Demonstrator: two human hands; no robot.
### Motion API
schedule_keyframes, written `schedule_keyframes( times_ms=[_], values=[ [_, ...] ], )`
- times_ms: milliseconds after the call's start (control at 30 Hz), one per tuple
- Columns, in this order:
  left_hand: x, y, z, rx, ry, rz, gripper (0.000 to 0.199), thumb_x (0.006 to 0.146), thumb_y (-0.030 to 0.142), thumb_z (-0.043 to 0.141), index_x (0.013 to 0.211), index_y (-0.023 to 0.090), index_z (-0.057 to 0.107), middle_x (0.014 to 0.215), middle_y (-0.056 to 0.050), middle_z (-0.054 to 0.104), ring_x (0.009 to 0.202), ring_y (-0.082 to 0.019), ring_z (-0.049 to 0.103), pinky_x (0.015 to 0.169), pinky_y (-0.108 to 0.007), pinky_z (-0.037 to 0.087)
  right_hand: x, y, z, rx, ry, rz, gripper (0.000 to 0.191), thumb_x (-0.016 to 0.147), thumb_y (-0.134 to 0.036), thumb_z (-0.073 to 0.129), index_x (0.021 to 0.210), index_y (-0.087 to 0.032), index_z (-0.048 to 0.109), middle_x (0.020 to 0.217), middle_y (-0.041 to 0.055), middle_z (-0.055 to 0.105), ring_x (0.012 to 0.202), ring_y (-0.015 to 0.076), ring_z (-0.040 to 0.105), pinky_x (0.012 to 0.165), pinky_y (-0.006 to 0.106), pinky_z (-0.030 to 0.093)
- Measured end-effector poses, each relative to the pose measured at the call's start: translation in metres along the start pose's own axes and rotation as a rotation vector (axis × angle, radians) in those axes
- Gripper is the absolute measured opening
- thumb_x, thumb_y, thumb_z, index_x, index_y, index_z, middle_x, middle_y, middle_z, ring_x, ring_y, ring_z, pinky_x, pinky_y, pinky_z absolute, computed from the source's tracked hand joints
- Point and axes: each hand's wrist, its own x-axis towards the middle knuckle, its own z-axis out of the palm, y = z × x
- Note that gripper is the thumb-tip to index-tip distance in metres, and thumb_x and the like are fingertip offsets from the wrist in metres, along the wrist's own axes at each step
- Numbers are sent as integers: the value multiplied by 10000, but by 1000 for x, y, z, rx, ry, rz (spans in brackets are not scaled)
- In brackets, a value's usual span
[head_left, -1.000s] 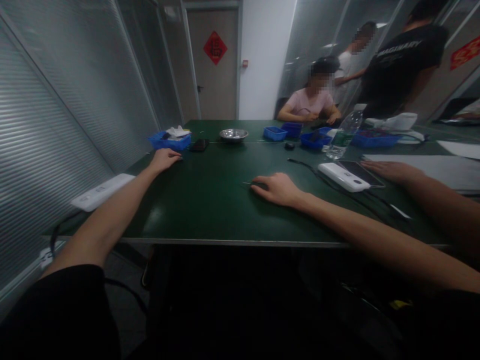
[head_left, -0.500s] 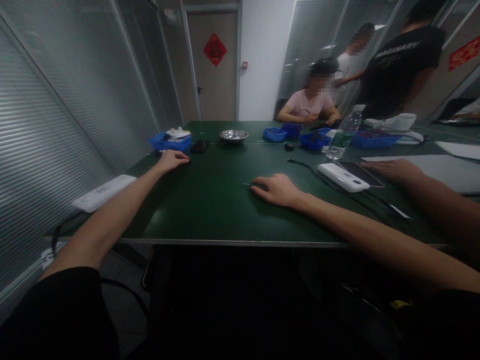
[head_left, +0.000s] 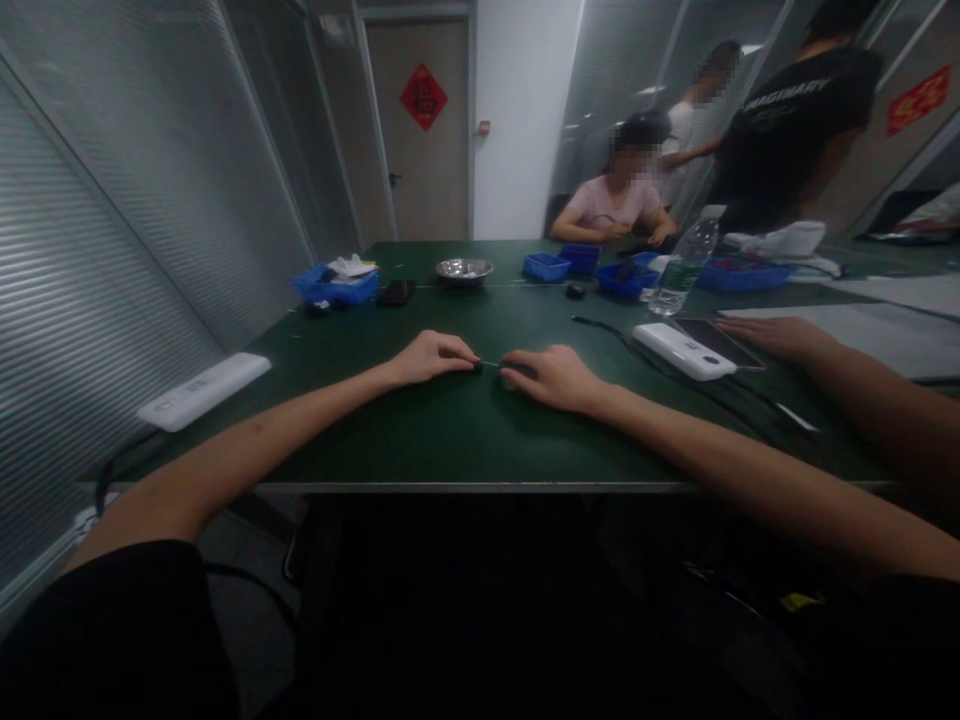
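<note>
Over the green table (head_left: 420,440), my left hand (head_left: 431,357) pinches a small black piece (head_left: 478,367); its kind is too small to make out. Facing it from the right, my right hand (head_left: 551,377) is closed around a thin metal rod (head_left: 490,363) that sticks out from the fingertips toward the left. The rod's tip meets or nearly meets the black piece; I cannot tell which. Whatever the rod is fixed to lies hidden inside my right hand.
A blue bin (head_left: 337,287), a phone (head_left: 396,292) and a metal bowl (head_left: 464,272) stand farther back. White power banks (head_left: 206,390) flank my arms. A water bottle (head_left: 686,262) stands right, near another person's hand (head_left: 780,335). People are at the far end.
My left hand has come from near the blue bin at the left to the middle, bringing the small black piece up to the rod. My right hand has stayed nearly still.
</note>
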Motion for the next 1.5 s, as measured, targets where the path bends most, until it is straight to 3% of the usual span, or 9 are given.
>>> schedule_keyframes(
  times_ms=[467, 933, 1233, 1500],
  values=[
    [-1, 7, -2, -7, -10, -9, 249, 890, 370, 776, 1066, 206, 839, 1111, -104, 783, 1044, -236, 719, 988, -384, 528, 1, -3, -1, -3, -23, -17, 529, 1050, -533, 412, 1336, -218, 726, 891, 86, 798, 703, 200, 686, 677, 299, 413],
    [-1, -3, 1, -24, 22, -20, 243, 902, 353, 767, 1085, 208, 836, 1112, -100, 789, 1057, -233, 722, 1006, -383, 519, 0, -1, 7, 2, 14, -70, 528, 1071, -536, 398, 1362, -219, 703, 917, 89, 799, 723, 202, 695, 691, 298, 406],
    [0, 7, 8, -33, -49, 31, 267, 914, 344, 760, 1139, 214, 820, 1125, -101, 783, 1054, -231, 720, 980, -364, 524, 1, -7, 4, 1, -5, -73, 513, 1073, -525, 401, 1384, -231, 684, 922, 88, 797, 738, 207, 700, 679, 292, 401],
    [0, 6, 8, -97, -116, -25, 426, 913, 377, 759, 1302, 204, 743, 1192, -107, 756, 1079, -228, 699, 929, -339, 528, 4, -9, 5, 8, 18, -14, 521, 1081, -526, 377, 1390, -223, 668, 990, 91, 802, 786, 217, 716, 720, 299, 430]
  ],
)
